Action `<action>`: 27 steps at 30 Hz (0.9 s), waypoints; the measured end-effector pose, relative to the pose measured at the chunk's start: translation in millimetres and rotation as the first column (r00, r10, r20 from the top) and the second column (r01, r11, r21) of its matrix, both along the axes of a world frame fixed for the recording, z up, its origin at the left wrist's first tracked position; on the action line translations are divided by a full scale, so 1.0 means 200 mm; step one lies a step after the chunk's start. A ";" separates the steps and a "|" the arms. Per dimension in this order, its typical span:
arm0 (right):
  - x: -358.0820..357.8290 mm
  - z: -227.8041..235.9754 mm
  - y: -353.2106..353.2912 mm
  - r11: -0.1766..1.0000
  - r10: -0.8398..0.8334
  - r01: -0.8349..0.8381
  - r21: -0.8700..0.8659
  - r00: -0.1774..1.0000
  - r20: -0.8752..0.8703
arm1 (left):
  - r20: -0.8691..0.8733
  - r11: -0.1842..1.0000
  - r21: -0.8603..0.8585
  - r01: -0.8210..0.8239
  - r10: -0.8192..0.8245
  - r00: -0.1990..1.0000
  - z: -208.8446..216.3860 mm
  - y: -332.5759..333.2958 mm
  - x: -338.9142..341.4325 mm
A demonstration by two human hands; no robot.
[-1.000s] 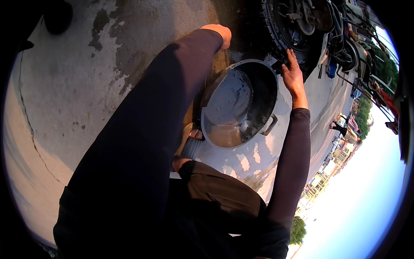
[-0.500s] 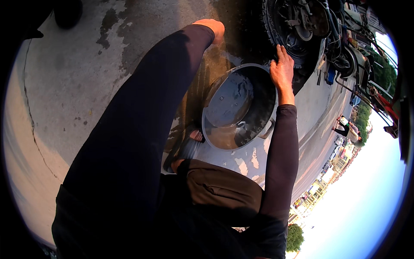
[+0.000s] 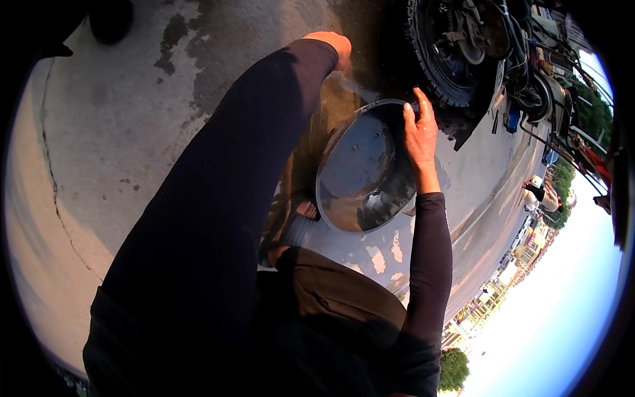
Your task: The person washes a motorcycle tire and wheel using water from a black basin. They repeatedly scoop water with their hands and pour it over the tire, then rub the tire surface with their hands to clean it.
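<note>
While tilting: metal pot (image 3: pixel 364 169) is leaning at centre frame, beside a wheel (image 3: pixel 456 49) upper right.
Right hand (image 3: pixel 420 132): fingers together, gripping its rim.
Left hand (image 3: pixel 334 45): reaching top centre; finger state unclear.
Progress: water is pooling inside, wet concrete (image 3: pixel 198 40) around; emptying looks unfinished.

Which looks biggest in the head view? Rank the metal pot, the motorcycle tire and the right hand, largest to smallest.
1. Metal pot, though it sits nearer the camera.
2. Motorcycle tire, partly cut off, so its rank against the pot is unsure.
3. Right hand, on the pot's rim.
</note>
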State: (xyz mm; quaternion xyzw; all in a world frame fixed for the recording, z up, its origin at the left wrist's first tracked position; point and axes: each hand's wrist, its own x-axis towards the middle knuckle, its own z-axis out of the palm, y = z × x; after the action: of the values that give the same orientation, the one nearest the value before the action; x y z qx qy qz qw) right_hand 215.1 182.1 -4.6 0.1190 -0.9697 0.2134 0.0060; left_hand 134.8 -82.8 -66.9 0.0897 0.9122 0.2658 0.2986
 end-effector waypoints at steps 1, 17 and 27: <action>0.12 -0.03 0.05 0.987 -0.137 0.146 -0.068 0.983 0.121 | -0.002 1.000 -0.011 0.006 -0.006 1.000 0.02 0.00 0.01; 0.78 -0.78 0.13 -0.527 0.130 0.827 -0.196 0.307 0.943 | -0.021 0.996 -0.061 0.071 -0.073 0.997 -0.02 -0.05 0.00; -0.59 0.02 -0.01 -0.407 0.520 0.666 -0.625 0.731 0.441 | -0.005 0.997 -0.071 -0.031 0.031 1.000 -0.07 -0.16 0.01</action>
State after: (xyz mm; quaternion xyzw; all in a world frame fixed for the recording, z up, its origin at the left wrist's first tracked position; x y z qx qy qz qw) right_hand 97.0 179.4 -0.7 -0.1178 -0.2346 0.9385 -0.2243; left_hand 136.5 -115.4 -81.0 0.0653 0.9229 0.2376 0.2959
